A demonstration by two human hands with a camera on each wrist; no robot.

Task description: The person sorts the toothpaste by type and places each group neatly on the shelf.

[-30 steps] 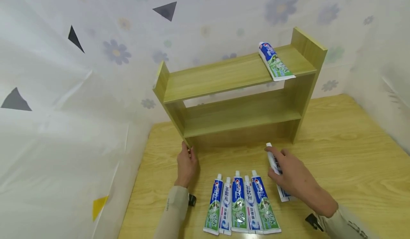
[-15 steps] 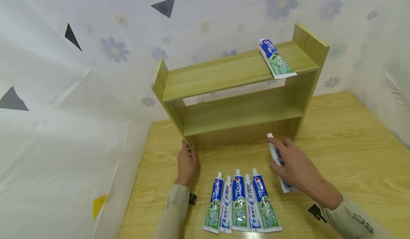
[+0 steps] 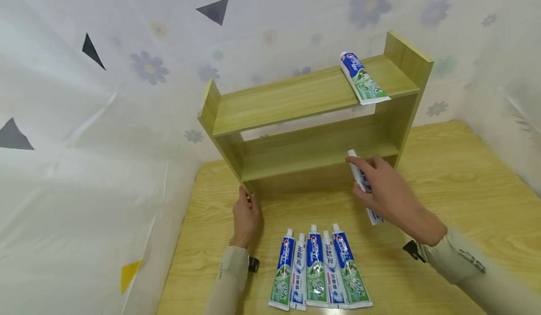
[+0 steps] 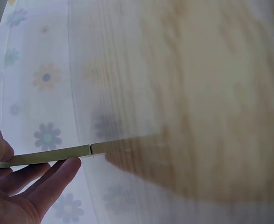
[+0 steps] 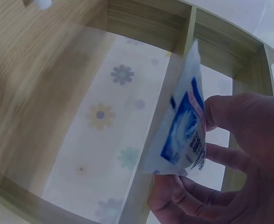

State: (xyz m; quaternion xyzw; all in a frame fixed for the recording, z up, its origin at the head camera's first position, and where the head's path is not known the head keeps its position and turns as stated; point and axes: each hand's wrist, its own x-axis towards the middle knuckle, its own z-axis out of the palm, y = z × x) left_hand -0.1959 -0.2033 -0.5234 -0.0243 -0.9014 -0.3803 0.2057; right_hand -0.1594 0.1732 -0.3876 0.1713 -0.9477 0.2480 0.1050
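Observation:
A white toothpaste tube (image 3: 360, 176) is gripped by my right hand (image 3: 390, 197), cap end up, in front of the shelf's middle board. In the right wrist view, thumb and fingers hold the tube (image 5: 183, 126) by its sides, its flat end facing the camera. My left hand (image 3: 246, 218) pinches the lower left side panel of the wooden shelf (image 3: 291, 99). The left wrist view shows the thumb above and fingers below the panel edge (image 4: 52, 155). On the top board a blue and green toothpaste tube (image 3: 363, 78) lies at the right, its flat end overhanging the front edge.
Several toothpaste tubes lie side by side on the table (image 3: 456, 202), blue-green ones (image 3: 314, 265) alternating with white ones (image 3: 298, 272). Patterned sheeting (image 3: 270, 28) rises behind the shelf and at both sides.
My right hand has lifted the white toothpaste tube off the table area and moved it forward and up toward the shelf. The left hand has stayed on the shelf's side panel.

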